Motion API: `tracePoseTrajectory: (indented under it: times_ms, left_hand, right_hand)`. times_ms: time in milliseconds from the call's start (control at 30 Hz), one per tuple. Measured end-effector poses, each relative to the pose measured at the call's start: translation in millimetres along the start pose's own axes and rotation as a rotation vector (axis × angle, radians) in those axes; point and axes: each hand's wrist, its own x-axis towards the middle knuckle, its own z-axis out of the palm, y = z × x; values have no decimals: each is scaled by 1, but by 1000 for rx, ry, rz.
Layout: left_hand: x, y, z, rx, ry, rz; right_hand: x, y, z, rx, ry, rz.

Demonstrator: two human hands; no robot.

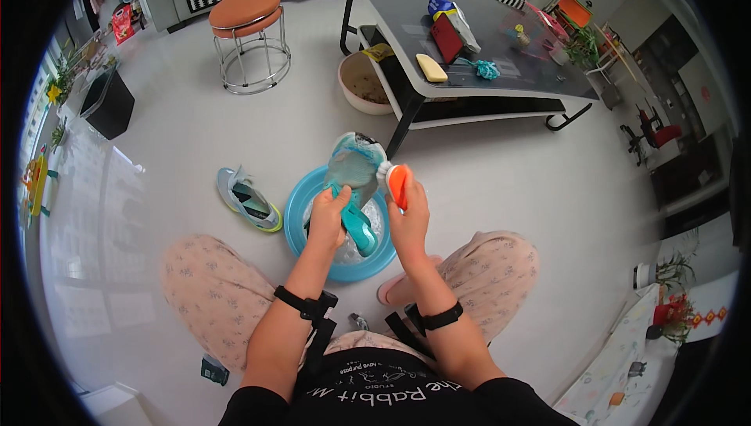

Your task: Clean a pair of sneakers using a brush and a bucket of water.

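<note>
My left hand (327,216) is closed around a teal and grey shoe (352,169), which is tilted above a blue basin (297,234). The shoe's teal end hangs down over the basin, where whitish suds or water (350,252) show. An orange scrub brush (397,186) with pale bristles is gripped in my right hand (411,219). Its bristles are at the right edge of the shoe; whether they press on it I cannot tell. Left of the basin, a second shoe (249,199), grey with a yellow-green sole edge, lies on the floor.
Ahead on the right stands a dark low table (501,23) with a yellow bar (431,68) and a teal mesh puff (486,70) on it. Beside it is a white bucket (356,93). An orange round stool (246,13) and a black bin (109,105) stand farther left.
</note>
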Motion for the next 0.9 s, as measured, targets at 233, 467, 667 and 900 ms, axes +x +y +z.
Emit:
tracePoseTrajectory:
  times_ms: [233,467,667,900]
  left_hand:
    - [-6,-3,13,-111,-64,-56]
    - [5,-3,-5,-20,-35,-59]
    - [1,-5,8,-161,0,-71]
    - [0,0,9,-142,-27,-70]
  right_hand:
    - [32,-34,-9,11,100,-134]
    - [1,5,3,-58,-11,21]
    - [8,-9,6,-1,50,-69]
    - [7,-7,2,-64,34,-82]
